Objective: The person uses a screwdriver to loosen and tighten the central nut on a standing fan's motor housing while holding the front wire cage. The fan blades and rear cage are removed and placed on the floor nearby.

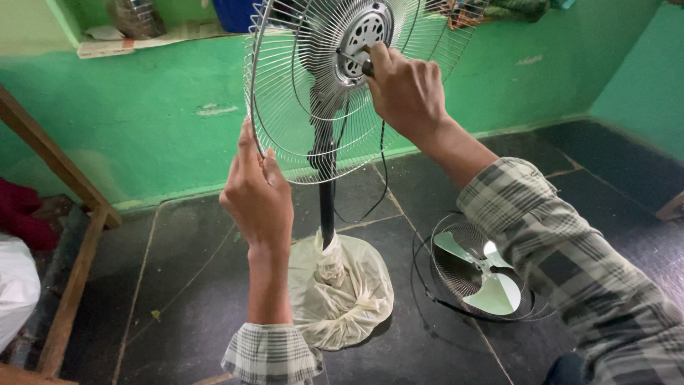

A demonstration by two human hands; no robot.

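Note:
A standing fan's rear wire grille (299, 114) is mounted on a black pole (327, 203). My left hand (258, 192) grips the grille's left rim. My right hand (406, 89) is closed on a small dark part at the motor hub (360, 36) in the grille's centre. The fan's base is wrapped in a cream plastic bag (342, 292). On the floor to the right lies the front grille (463, 285) with the pale green fan blade (484, 278) resting in it.
Dark tiled floor (199, 285) meets a green wall (142, 114). A wooden frame (68, 207) stands at the left with a white bag (14, 285) and red cloth (18, 210). A black cord (381, 178) hangs from the motor.

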